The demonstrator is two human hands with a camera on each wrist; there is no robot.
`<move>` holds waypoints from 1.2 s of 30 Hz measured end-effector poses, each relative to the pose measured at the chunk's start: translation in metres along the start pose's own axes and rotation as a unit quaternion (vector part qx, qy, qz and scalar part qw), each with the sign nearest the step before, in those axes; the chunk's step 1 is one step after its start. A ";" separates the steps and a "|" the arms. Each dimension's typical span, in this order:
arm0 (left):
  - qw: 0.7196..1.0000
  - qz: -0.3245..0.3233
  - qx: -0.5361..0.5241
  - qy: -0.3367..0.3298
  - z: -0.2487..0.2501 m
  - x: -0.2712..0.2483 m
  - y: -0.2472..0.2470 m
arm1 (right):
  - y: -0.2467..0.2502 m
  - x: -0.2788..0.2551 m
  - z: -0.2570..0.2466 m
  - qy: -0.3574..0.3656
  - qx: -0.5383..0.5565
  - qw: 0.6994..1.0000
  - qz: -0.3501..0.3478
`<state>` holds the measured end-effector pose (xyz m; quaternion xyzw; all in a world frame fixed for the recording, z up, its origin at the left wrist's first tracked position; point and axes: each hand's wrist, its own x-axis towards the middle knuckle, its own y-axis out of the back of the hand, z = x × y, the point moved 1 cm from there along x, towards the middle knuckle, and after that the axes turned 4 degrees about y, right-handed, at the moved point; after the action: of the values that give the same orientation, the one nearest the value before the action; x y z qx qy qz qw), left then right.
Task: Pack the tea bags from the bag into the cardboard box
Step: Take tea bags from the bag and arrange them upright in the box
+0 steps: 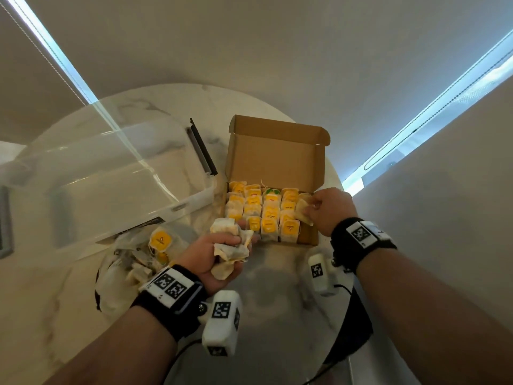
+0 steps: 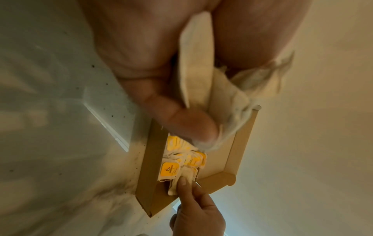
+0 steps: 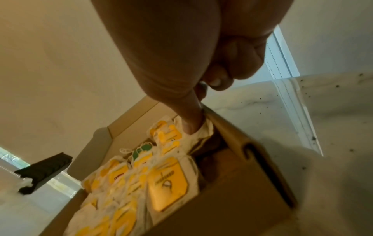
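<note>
While packing proceeds, head view: cardboard box (image 1: 273,159) open on marble table (image 1: 69,301), lid raised at the far side, interior filled with four rows of yellow-tagged tea bags (image 1: 263,215); right-hand column mostly unfilled. Right hand (image 1: 331,211) over box's right edge, pinching single tea bag (image 1: 302,211), lowered into that column. Left hand (image 1: 219,252) just before box's near wall, clenched round bunch of tea bags (image 1: 231,247). Plastic bag (image 1: 133,259) to the left on table, more tea bags inside. Clear plastic bin (image 1: 111,173) beyond it, black latch at rim.

Left wrist view: left thumb and palm closed on crumpled bunch; box below; fingertips (image 2: 182,181) of right hand pressing the single bag against a tagged neighbour.

Right wrist view: one finger of the right hand pushing the bag down beside box's side wall (image 3: 238,140); remaining fingers curled behind; gap of bare cardboard beside it.

Step judged: filling the last column, task well advanced. Next move likely calls for release of the seated bag, then transfer of one from the left bunch, set upright.
</note>
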<state>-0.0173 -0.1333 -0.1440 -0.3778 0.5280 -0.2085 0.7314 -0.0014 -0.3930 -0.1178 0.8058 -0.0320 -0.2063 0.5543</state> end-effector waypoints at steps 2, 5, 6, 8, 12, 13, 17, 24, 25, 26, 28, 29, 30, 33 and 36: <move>1.000 0.011 -0.006 0.004 0.001 0.002 0.002 | -0.001 0.002 -0.001 0.003 0.010 1.000 0.020; 0.999 0.035 0.001 0.013 0.003 0.003 0.005 | 0.000 0.005 -0.002 0.031 0.003 0.999 0.037; 0.999 0.049 0.004 0.018 0.003 0.004 0.005 | -0.001 0.006 -0.001 0.042 -0.007 0.998 0.039; 0.997 0.069 0.008 0.028 0.003 0.005 0.008 | -0.002 0.007 0.000 0.054 -0.009 0.997 0.049; 0.998 0.049 0.011 0.030 0.005 0.003 0.003 | -0.009 0.005 0.000 0.036 0.027 0.995 0.086; 0.998 0.048 0.007 0.028 0.005 0.003 0.003 | -0.010 0.003 -0.001 0.029 0.046 0.994 0.099; 0.998 0.055 -0.008 0.029 0.004 0.002 0.003 | -0.009 -0.009 0.000 0.061 0.034 0.992 0.107; 0.998 0.065 -0.009 0.017 0.005 0.000 0.002 | -0.017 -0.019 0.006 0.079 -0.105 0.991 -0.007; 0.998 0.066 -0.007 0.016 0.004 0.000 0.002 | -0.018 -0.018 0.005 0.072 -0.100 0.992 -0.009; 0.998 0.066 -0.008 0.015 0.004 0.000 0.001 | -0.018 -0.017 0.003 0.068 -0.095 0.993 -0.013; 0.998 0.064 -0.009 0.009 0.003 -0.001 -0.001 | -0.019 -0.017 0.001 0.063 -0.083 0.994 -0.023; 0.998 0.066 -0.008 0.007 0.003 -0.002 -0.002 | -0.017 -0.019 0.001 0.062 -0.080 0.995 -0.019; 0.998 0.067 -0.008 0.004 0.003 -0.004 -0.003 | -0.015 -0.021 0.002 0.063 -0.074 0.995 -0.004; 0.999 0.048 -0.015 -0.009 0.005 -0.010 -0.007 | 0.000 -0.033 -0.001 0.097 -0.015 0.991 0.096; 1.000 0.017 -0.011 -0.011 0.008 -0.014 -0.014 | 0.016 -0.055 -0.018 0.198 0.091 0.967 0.135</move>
<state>-0.0136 -0.1300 -0.1232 -0.3788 0.5286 -0.1863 0.7364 -0.0420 -0.3676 -0.0812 0.8656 -0.0488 0.0374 0.4970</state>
